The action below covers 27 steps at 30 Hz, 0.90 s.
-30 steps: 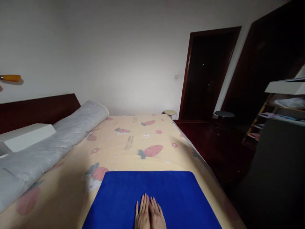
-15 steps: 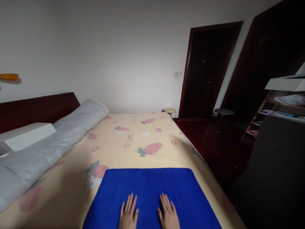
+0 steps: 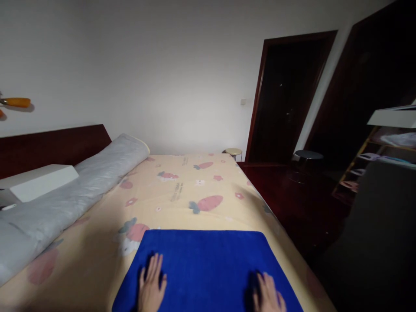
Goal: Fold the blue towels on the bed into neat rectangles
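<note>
A blue cloth (image 3: 204, 260) is spread out smooth at the near end of the bed. Over its left part is my left hand (image 3: 152, 284), fingers stretched out and holding nothing. My right hand (image 3: 269, 294) is over the right part, near that side's edge, with its fingers extended, slightly blurred and empty. Dark shadows lie beside both hands; whether they touch the cloth I cannot tell. Beneath the cloth is a cream bed sheet (image 3: 182, 173) printed with carrots, flowers and rabbits.
A rolled grey quilt (image 3: 107, 169) lies along the dark headboard (image 3: 55, 147), with a white box (image 3: 45, 182) on it. Beyond the bed stand a cream stool (image 3: 234, 151) and a dark stool (image 3: 308, 154). Shelves (image 3: 373, 147) and a dark door (image 3: 289, 95) are to the right.
My hands have moved apart, the left one toward the cloth's left side and the right one toward its right side. The view has shifted slightly.
</note>
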Each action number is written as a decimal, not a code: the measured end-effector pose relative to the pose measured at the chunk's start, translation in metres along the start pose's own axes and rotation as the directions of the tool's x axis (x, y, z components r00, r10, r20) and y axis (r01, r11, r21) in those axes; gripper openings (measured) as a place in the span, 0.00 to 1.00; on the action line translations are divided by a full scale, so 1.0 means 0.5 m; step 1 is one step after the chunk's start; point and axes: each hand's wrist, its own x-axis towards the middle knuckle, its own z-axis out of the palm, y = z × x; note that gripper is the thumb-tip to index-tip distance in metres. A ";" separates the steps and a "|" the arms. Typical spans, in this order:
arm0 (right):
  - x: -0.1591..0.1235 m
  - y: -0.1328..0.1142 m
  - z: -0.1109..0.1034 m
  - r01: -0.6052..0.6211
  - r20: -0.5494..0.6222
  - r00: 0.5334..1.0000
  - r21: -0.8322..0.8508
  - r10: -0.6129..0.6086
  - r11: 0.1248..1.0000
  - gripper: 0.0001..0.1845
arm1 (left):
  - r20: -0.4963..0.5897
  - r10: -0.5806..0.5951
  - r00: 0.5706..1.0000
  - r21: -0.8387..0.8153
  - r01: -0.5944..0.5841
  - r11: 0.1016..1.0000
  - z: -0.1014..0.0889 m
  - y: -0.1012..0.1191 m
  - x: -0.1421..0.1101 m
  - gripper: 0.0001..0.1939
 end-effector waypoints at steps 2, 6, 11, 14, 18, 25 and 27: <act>-0.010 -0.131 0.030 0.188 0.171 0.963 0.126 -0.208 0.974 0.28 | 0.003 0.168 0.986 -0.141 -0.166 0.976 0.010 0.120 0.011 0.29; -0.011 -0.300 0.072 0.281 0.388 0.843 0.275 -0.373 0.920 0.27 | 0.107 0.360 0.927 -0.311 -0.312 0.898 0.053 0.282 0.010 0.29; 0.038 -0.154 0.043 0.217 0.408 0.881 0.105 -0.241 0.971 0.30 | 0.223 0.076 0.972 -0.140 -0.045 0.989 0.079 0.157 0.024 0.27; 0.070 0.062 0.004 0.084 0.268 0.961 -0.041 -0.070 0.996 0.37 | 0.194 -0.169 0.966 0.035 0.165 0.986 0.080 -0.031 0.031 0.27; 0.092 0.218 -0.027 -0.028 0.246 0.968 -0.068 0.044 0.997 0.39 | 0.183 -0.289 0.940 0.086 0.277 0.957 0.073 -0.181 0.027 0.27; 0.105 -0.165 0.028 0.215 0.314 0.923 0.066 -0.225 0.974 0.30 | 0.047 0.118 0.992 -0.092 -0.114 0.989 0.061 0.107 0.067 0.27; 0.107 -0.283 0.058 0.297 0.442 0.822 0.203 -0.358 0.933 0.29 | 0.082 0.270 0.959 -0.186 -0.252 0.950 0.068 0.221 0.092 0.28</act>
